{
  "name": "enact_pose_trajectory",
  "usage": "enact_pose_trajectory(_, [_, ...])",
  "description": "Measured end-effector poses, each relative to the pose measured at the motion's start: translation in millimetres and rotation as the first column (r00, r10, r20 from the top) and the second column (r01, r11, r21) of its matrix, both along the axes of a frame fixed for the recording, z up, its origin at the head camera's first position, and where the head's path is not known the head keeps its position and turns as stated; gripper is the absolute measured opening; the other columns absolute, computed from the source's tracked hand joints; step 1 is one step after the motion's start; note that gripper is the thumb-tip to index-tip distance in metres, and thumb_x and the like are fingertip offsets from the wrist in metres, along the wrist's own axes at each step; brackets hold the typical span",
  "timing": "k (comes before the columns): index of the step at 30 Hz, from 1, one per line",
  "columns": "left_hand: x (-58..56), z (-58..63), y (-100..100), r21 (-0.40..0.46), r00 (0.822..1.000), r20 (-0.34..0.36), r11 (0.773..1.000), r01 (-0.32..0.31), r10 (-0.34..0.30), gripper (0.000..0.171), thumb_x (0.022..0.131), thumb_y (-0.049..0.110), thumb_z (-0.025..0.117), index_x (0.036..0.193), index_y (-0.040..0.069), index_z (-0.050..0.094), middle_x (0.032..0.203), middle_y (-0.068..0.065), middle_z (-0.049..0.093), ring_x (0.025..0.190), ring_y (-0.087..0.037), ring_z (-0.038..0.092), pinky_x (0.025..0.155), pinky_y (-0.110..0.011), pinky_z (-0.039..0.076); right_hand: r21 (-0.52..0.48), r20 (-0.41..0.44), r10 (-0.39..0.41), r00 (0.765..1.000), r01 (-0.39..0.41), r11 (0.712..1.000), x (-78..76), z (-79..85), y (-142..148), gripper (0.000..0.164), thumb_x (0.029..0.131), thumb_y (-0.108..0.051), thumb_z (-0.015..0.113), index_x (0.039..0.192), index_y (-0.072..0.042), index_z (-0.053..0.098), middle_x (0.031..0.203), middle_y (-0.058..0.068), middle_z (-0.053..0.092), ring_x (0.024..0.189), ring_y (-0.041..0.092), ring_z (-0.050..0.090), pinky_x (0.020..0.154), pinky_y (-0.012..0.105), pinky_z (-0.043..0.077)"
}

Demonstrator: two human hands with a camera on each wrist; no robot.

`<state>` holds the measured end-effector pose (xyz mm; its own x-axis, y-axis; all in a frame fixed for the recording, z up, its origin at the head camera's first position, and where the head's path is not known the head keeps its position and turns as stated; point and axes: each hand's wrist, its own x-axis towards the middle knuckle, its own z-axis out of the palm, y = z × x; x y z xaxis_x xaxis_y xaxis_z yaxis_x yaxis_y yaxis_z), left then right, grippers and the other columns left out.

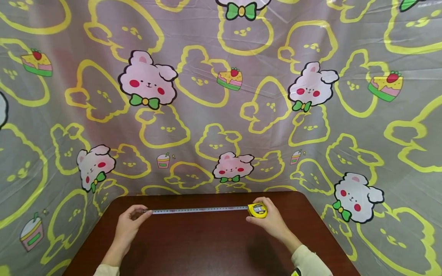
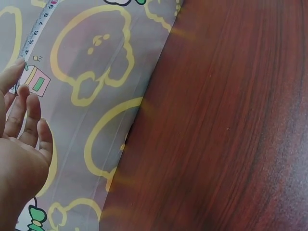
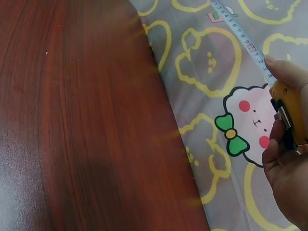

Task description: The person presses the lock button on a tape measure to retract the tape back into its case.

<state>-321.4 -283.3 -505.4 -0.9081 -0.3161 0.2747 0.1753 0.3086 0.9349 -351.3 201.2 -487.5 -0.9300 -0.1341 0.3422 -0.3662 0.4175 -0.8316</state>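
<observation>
A yellow tape measure [image 1: 257, 210] is gripped in my right hand [image 1: 274, 222], over the right part of the table in the head view. Its white blade [image 1: 200, 209] is drawn out to the left in a straight line. My left hand [image 1: 127, 228] pinches the blade's free end between thumb and fingers. In the left wrist view the blade [image 2: 38, 30] runs up from the left thumb, its printed numbers showing. The right wrist view shows the yellow case [image 3: 288, 108] in the right palm, thumb on its top near the mouth, with the blade [image 3: 240, 36] leading away.
Below the hands lies a dark reddish-brown wooden table [image 1: 200, 245] with rounded far corners. A grey curtain [image 1: 207, 115] printed with yellow outlines and white cartoon heads hangs behind the table and along both sides.
</observation>
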Motion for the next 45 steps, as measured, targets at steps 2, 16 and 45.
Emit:
enact_pose_trajectory(2, [-0.7, 0.4, 2, 0.011, 1.000, -0.010, 1.000, 0.004, -0.003, 0.037, 0.090, 0.024, 0.084, 0.113, 0.000, 0.068, 0.094, 0.000, 0.070, 0.085, -0.015, 0.059, 0.071, -0.026, 0.047, -0.006, 0.008, 0.003, 1.000, -0.003, 1.000, -0.1, -0.5, -2, 0.057, 0.073, -0.020, 0.096, 0.118, -0.015, 0.062, 0.110, 0.005, 0.054, 0.093, 0.025, 0.058, 0.073, 0.030, 0.055])
enact_pose_trajectory(16, [-2.6, -5.9, 13, 0.044, 0.999, -0.046, 0.999, 0.022, -0.020, 0.032, 0.089, 0.020, 0.085, 0.108, -0.001, 0.069, 0.089, 0.000, 0.069, 0.080, -0.013, 0.058, 0.070, -0.026, 0.046, -0.013, -0.010, -0.002, 1.000, 0.002, 1.000, 0.6, -1.1, -17, 0.055, 0.072, -0.018, 0.097, 0.115, -0.016, 0.063, 0.107, 0.003, 0.055, 0.090, 0.022, 0.058, 0.071, 0.029, 0.054])
enact_pose_trajectory(45, [-4.8, -9.8, 32, -0.040, 0.994, -0.057, 0.995, 0.094, -0.096, 0.029, 0.090, 0.021, 0.085, 0.105, 0.002, 0.070, 0.093, -0.005, 0.069, 0.084, -0.013, 0.062, 0.073, -0.025, 0.048, -0.022, -0.032, 0.035, 0.999, -0.036, 0.999, 2.2, -13.3, -36, 0.054, 0.072, -0.022, 0.097, 0.113, -0.016, 0.063, 0.105, 0.002, 0.054, 0.089, 0.021, 0.057, 0.070, 0.029, 0.053])
